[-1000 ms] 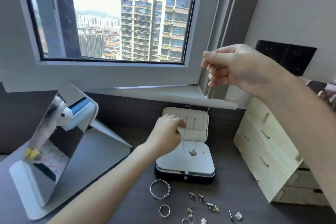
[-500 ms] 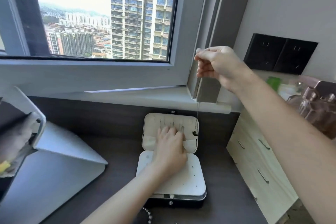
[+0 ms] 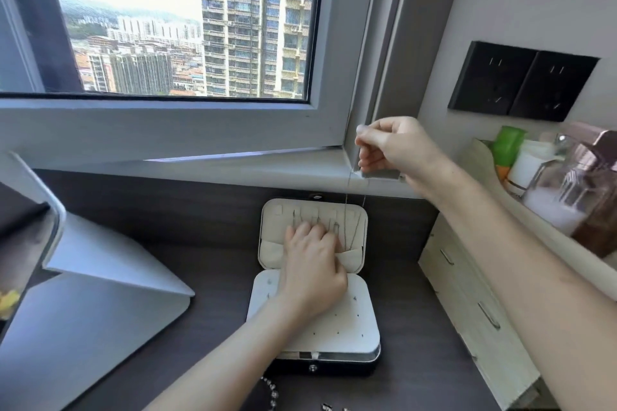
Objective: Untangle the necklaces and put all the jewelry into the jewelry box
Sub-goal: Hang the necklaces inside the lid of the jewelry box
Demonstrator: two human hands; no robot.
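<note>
Right hand (image 3: 390, 147): raised above the box, thumb and forefinger pinched on the top of a necklace chain (image 3: 347, 197), other fingers curled in.
Necklace chain: hung as a thin double strand from that pinch down to the lid lining, just right of the left fingers; lower end hidden.
Left hand (image 3: 314, 257): laid on the lid lining and its pocket, fingers bent; could not be told whether gripping the chain's end or only pressing.
Jewelry box (image 3: 334, 367): open beneath the left hand, lid (image 3: 273, 210) upright, earring panel (image 3: 350, 320) showing holes but no pieces that could be made out.
Done, apparently: this chain freed of tangles and partway onto the lid; other thin strands (image 3: 293, 217) seemingly hooked just above the left fingertips.
Left to do: beaded bracelet (image 3: 272, 392) and small pieces (image 3: 325, 406) lay outside the box, beside the left forearm.
Progress: judged around the middle, with the necklaces nearly stowed and the loose jewelry untouched.
</note>
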